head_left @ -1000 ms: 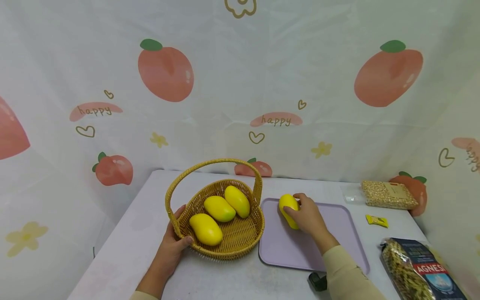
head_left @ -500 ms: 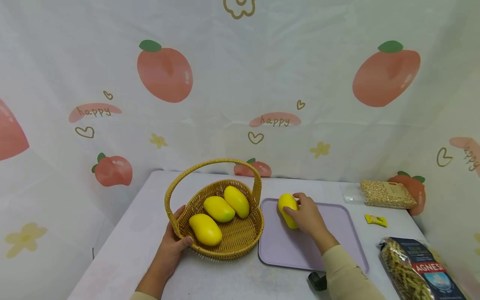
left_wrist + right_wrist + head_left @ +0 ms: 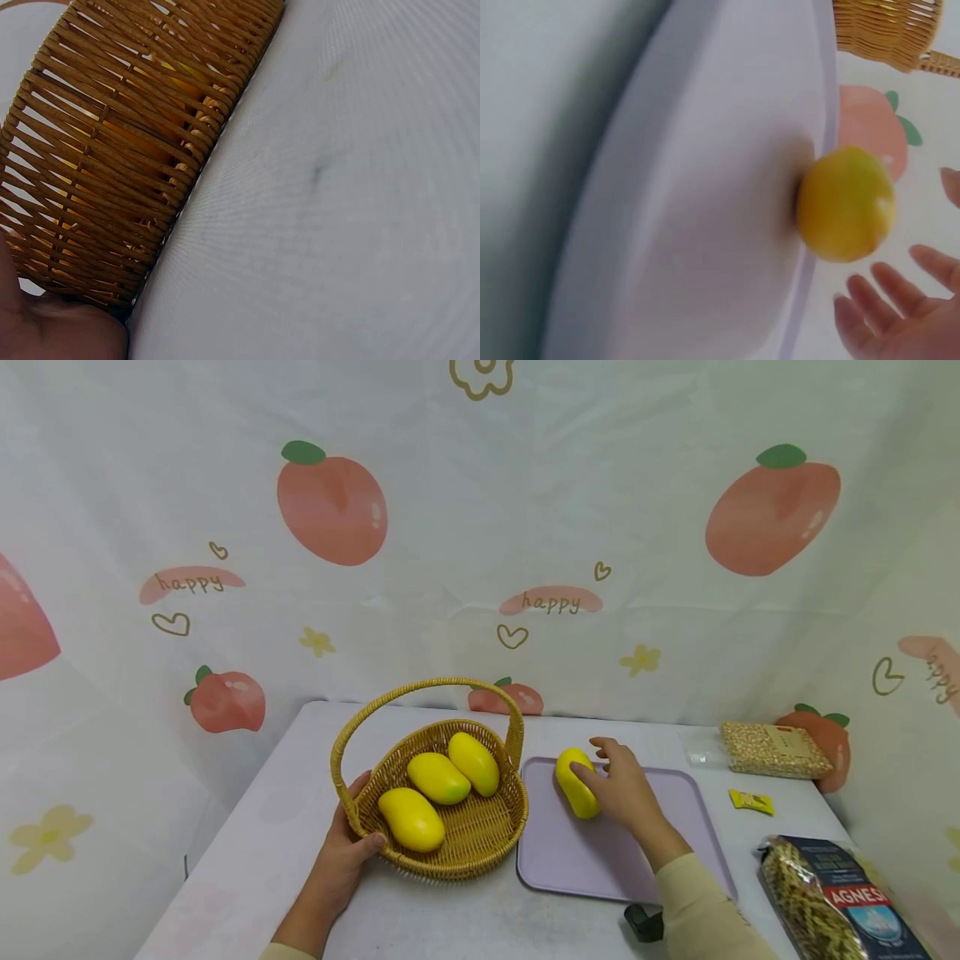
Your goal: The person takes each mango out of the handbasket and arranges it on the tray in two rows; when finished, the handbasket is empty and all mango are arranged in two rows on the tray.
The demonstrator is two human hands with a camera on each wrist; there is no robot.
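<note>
Near the left edge of a flat, lilac, round-cornered tray [image 3: 562, 870], toward its far end, I can see a smooth, yellow, oblong mango [image 3: 576, 797] lying on its side. The person's right hand [image 3: 621, 783] is clearly the nearer one. It is just right of the fruit, over the tray, with thumb and fingers spread and holding nothing. From the head view the thumb overlaps the mango, though the right wrist view shows a gap between fingertips and skin. So the fruit lies to the left of that palm, its long side turned to the fingers.

The mango's long axis runs roughly along the tray's left edge, one end toward the far left corner, the other toward the person and slightly right. I can't tell which end is the stem.

Left of the tray, the left hand [image 3: 347, 853] grips a round, golden-brown, woven basket [image 3: 483, 833] at its far side from the tray, thumb over the rim. Three more plump yellow mangoes [image 3: 414, 820] lie inside, well apart from that hand's free reach to the tray.
</note>
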